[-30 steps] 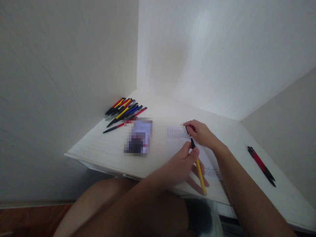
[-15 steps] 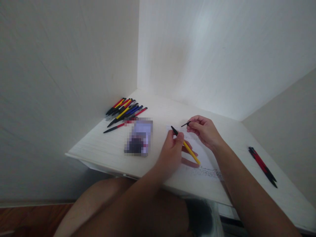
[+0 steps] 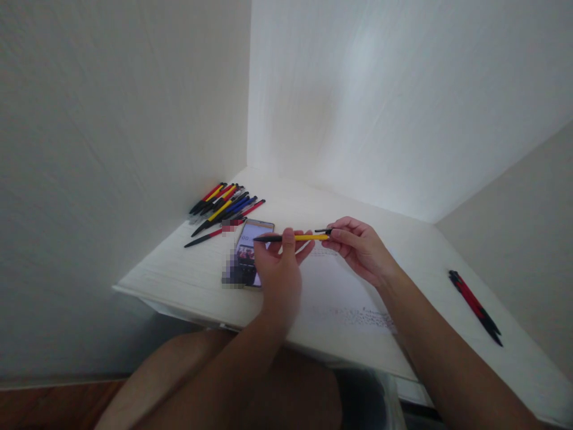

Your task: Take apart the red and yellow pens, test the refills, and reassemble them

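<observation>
In the head view my left hand (image 3: 280, 280) is closed on a yellow pen (image 3: 308, 237) with a black grip, its thumb on top and its tip pointing left. The pen lies nearly level above the desk. My right hand (image 3: 360, 248) pinches a small black pen top with a clip (image 3: 322, 231) at the pen's rear end. The two parts look in contact or almost so; fingers hide the exact joint. Below both hands lies a white sheet of paper (image 3: 331, 292) with handwriting.
A phone (image 3: 264, 228) with a lit screen lies left, partly behind my left hand. Several red, yellow, blue and black pens (image 3: 226, 203) are piled by the left wall. Two red and black pens (image 3: 474, 301) lie at the right. White walls (image 3: 340, 119) enclose the desk.
My left hand has moved left and turned the pen from slanting to nearly level. The pen's yellow end now meets the black top in my right hand, which has shifted slightly left.
</observation>
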Demonstrator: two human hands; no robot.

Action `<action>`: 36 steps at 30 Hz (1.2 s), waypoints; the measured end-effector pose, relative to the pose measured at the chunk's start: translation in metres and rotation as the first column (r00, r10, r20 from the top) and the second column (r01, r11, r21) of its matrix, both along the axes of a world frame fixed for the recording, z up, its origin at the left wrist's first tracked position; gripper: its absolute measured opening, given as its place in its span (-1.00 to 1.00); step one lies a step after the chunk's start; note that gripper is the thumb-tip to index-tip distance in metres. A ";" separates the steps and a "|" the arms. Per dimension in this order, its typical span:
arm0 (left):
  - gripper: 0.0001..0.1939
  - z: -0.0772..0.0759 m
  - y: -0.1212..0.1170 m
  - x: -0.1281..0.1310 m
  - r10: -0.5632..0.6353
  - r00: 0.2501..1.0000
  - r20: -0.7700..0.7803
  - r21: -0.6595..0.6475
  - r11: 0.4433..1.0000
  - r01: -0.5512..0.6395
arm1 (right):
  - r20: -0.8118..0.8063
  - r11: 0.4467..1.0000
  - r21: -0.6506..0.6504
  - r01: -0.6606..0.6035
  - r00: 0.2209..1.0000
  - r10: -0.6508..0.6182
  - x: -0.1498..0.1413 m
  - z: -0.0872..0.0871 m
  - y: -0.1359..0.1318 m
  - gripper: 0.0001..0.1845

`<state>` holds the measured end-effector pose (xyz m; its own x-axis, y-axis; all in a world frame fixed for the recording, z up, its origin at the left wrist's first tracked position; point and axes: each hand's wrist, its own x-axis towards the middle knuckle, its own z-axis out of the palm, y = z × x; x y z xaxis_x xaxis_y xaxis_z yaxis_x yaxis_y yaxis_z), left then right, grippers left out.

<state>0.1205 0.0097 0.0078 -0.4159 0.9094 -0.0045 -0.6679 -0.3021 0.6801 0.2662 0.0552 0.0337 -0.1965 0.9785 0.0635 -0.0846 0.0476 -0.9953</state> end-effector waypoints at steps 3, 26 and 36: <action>-0.63 0.000 0.000 0.000 0.022 1.000 -0.007 0.008 1.000 -0.022 | 0.019 1.000 0.008 -0.017 1.000 0.016 0.000 0.000 -0.001 -0.84; -0.76 0.008 -0.005 -0.004 -0.229 0.958 0.171 -0.071 0.967 0.244 | 0.091 0.972 0.065 -0.227 0.971 0.221 0.021 0.004 0.004 -0.71; -0.69 0.000 -0.010 0.001 -0.383 0.887 0.260 -0.007 0.917 0.398 | 0.195 0.904 0.095 -0.417 0.898 0.394 0.026 0.001 0.004 -0.70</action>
